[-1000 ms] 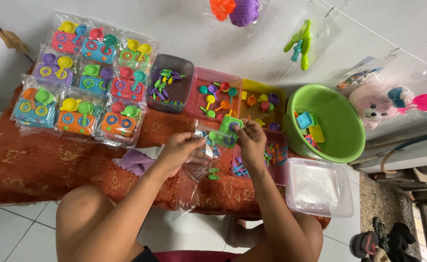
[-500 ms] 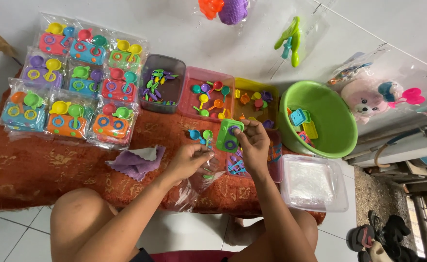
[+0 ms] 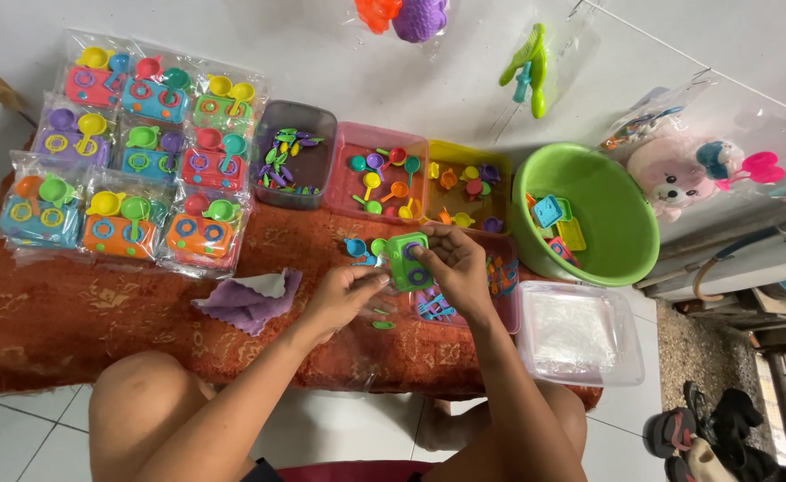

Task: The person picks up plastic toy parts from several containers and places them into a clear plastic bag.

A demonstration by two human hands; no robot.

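Note:
My right hand (image 3: 455, 268) grips a small green toy stove (image 3: 408, 261) with purple rings, just above the red patterned table cover (image 3: 98, 321). My left hand (image 3: 344, 299) reaches in from the left, its fingertips pinched at the stove's lower left edge. Small blue and green toy pans (image 3: 363, 247) lie right beside the stove. Blue toy forks (image 3: 428, 309) sit under my right hand. A tiny green piece (image 3: 382, 325) rests on the cover below my hands.
Bagged toy stove sets (image 3: 134, 161) fill the left. Behind my hands stand a grey tray of cutlery (image 3: 295, 125), a pink tray of pans (image 3: 344, 192) and a yellow tray (image 3: 464, 153). A green basin (image 3: 620, 223), a clear lidded box (image 3: 580, 332) and a purple cloth (image 3: 250, 299) are nearby.
My left hand has left the clear plastic bag and come up to the stove. My right hand has kept hold of the green stove and shifted it slightly.

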